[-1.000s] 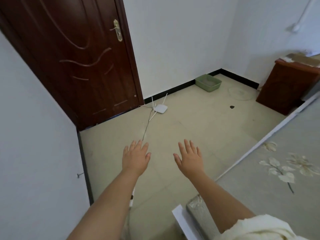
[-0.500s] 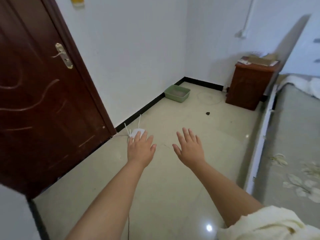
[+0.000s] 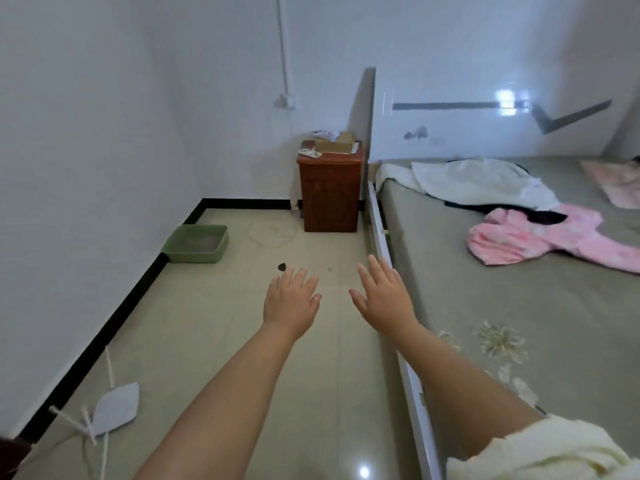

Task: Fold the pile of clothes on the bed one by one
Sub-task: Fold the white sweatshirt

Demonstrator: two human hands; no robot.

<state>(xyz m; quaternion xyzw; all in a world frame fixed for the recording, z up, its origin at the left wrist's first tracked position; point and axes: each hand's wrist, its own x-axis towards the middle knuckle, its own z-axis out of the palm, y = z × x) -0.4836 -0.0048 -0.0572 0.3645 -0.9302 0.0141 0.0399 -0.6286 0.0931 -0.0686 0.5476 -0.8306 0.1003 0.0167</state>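
Observation:
A grey bed point(image 3: 485, 299) with a flower print fills the right side. A loose pile of clothes lies near its head: a white garment point(image 3: 478, 181), a pink garment point(image 3: 533, 237) and a black piece point(image 3: 543, 216) between them. Both my arms stretch forward, palms down. My left hand point(image 3: 291, 299) hovers over the floor with straight fingers, holding nothing. Above the bed's white side rail point(image 3: 381, 237), my right hand point(image 3: 384, 296) is likewise flat and empty. Both hands are well short of the clothes.
A brown nightstand point(image 3: 330, 192) with boxes on top stands by the white headboard point(image 3: 485, 126). A green tray point(image 3: 197, 244) sits on the tiled floor at the left wall. A white router point(image 3: 114, 407) with its cables lies near my feet. A pink pillow point(image 3: 616, 181) is at far right.
The view has swung right, from the dark door to the bed and its clothes. Both hands stay outstretched, flat and empty.

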